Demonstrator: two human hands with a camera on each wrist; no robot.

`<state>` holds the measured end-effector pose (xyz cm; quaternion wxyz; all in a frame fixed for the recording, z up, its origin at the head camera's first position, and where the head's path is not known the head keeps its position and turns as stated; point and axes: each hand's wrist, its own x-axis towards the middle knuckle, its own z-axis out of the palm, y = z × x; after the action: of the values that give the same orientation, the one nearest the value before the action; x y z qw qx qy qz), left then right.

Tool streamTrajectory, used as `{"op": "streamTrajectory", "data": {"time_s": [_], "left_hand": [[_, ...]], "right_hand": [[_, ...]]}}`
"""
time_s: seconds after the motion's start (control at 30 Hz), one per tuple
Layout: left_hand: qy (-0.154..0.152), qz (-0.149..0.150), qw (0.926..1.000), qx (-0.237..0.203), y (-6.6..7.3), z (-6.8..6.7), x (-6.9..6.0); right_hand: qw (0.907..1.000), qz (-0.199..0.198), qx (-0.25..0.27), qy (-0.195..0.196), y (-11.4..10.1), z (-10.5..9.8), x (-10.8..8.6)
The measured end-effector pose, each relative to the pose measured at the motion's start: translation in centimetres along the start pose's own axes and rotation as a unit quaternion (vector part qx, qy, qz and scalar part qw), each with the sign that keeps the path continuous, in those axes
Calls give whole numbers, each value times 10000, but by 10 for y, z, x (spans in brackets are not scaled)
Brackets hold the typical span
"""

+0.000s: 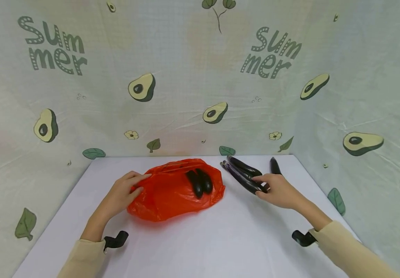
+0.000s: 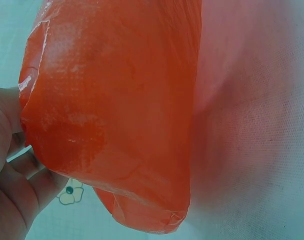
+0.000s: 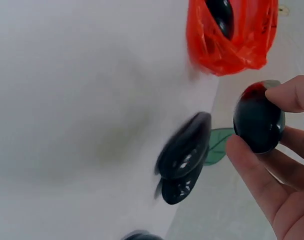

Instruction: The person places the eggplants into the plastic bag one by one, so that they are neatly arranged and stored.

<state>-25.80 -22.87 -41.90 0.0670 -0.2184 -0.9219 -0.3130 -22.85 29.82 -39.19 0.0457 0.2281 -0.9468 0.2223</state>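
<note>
A red plastic bag (image 1: 172, 197) lies on its side with its mouth spread, and two dark eggplants (image 1: 200, 183) rest inside it. My left hand (image 1: 125, 193) holds the bag's left edge; in the left wrist view the fingertips are hidden behind the red film (image 2: 112, 100). To the right of the bag, my right hand (image 1: 278, 191) grips a long dark purple eggplant (image 1: 239, 175) near its rounded end. That rounded end (image 3: 259, 120) shows between thumb and fingers in the right wrist view. Close behind it lies another eggplant (image 1: 246, 166).
One more eggplant (image 1: 275, 166) lies at the back right, partly hidden by the right hand. The white table (image 1: 200, 247) meets a printed cloth (image 1: 186, 127) at its back and sides. Black wrist mounts (image 1: 116, 240) stick out from both sleeves.
</note>
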Motion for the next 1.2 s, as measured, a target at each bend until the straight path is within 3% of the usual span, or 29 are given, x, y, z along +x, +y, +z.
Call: {"op": "streamTrajectory", "data": {"time_s": [0.73,1.2], "left_hand": [[34,60,10000,18,3,0,0],[78,67,9999,70,2,-1,1]], "right_hand": [[9975,-385,563,-204,-53,16,20],[9975,-209,542,-407,-81,33,39]]}}
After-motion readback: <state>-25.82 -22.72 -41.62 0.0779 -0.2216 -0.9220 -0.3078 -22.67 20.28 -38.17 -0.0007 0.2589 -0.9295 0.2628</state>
